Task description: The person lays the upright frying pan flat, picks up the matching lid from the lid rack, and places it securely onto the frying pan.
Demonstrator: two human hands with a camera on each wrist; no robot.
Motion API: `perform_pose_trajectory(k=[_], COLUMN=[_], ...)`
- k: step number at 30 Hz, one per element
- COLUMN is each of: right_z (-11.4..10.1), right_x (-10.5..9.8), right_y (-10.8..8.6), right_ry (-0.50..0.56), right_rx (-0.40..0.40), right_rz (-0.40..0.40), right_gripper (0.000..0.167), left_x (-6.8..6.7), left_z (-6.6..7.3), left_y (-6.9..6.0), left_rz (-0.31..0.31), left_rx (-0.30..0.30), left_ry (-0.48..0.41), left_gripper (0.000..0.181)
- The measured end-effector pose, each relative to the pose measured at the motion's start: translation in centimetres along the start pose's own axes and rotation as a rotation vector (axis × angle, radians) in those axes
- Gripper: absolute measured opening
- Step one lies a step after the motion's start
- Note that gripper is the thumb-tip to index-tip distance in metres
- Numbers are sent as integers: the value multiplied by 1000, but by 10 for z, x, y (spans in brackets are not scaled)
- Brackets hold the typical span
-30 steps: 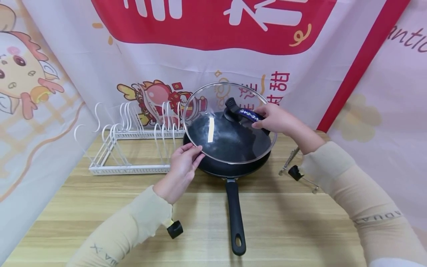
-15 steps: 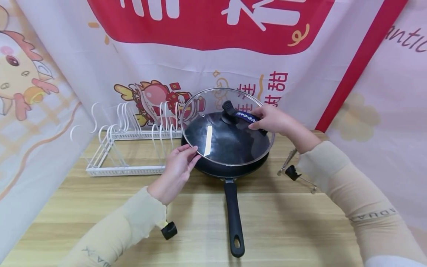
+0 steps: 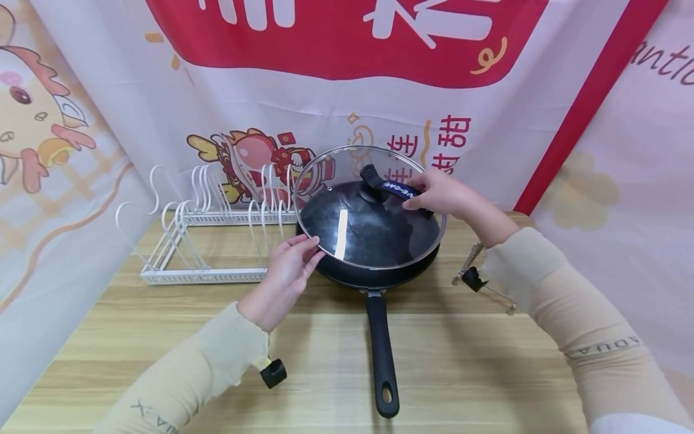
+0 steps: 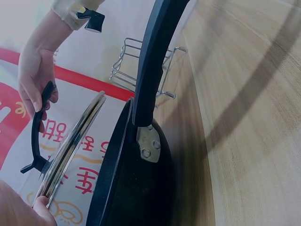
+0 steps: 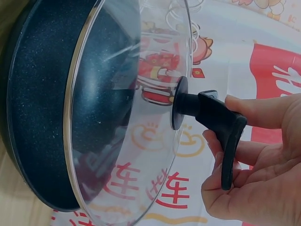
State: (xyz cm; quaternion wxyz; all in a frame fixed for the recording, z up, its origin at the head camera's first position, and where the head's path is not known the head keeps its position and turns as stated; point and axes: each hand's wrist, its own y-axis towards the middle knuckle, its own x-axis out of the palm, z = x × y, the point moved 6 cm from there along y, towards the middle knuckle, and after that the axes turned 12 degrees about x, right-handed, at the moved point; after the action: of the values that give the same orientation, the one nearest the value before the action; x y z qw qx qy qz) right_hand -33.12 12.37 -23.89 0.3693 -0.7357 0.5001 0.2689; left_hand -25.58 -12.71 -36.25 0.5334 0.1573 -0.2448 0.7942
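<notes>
A clear glass lid (image 3: 336,211) with a metal rim and black handle (image 3: 371,178) is held over a black frying pan (image 3: 374,278). My left hand (image 3: 283,274) pinches the lid's near-left rim between thumb and fingers. The right hand (image 3: 441,194) grips the lid's handle, its fingers curled round the black grip (image 5: 228,136) in the right wrist view. From the left wrist view, a gap shows between the lid's rim (image 4: 70,146) and the pan (image 4: 134,193). The pan rests on the table, its long handle (image 3: 382,355) pointing toward me.
To the left of the pan stands a white dish rack (image 3: 206,277) with upright wire loops. A metal wire rack (image 3: 465,265) sits to the right, partly behind my right sleeve. Printed cloth (image 3: 325,99) hangs along the back and sides of the wooden table (image 3: 466,361).
The lid has come down slightly toward the pan since a second ago, both hands moving with it and keeping their hold. In the last half second it has barely moved.
</notes>
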Motion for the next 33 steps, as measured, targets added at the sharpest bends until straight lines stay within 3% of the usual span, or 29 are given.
perform_pose_trajectory(k=[11,18,33], right_z=[4,4,9], right_x=[4,7,15], right_y=[4,4,11], right_ry=[7,-4,-5], right_rx=[21,17,35], right_rz=[-31,-44,-39], right_gripper=[42,50,51], left_x=[-4,-7,-15], left_z=[-3,-4,-4], left_y=[1,2,6], left_rz=[-1,-5,5], left_rx=[-18,-33,-60], left_ry=[11,24,50], left_gripper=[21,21,19])
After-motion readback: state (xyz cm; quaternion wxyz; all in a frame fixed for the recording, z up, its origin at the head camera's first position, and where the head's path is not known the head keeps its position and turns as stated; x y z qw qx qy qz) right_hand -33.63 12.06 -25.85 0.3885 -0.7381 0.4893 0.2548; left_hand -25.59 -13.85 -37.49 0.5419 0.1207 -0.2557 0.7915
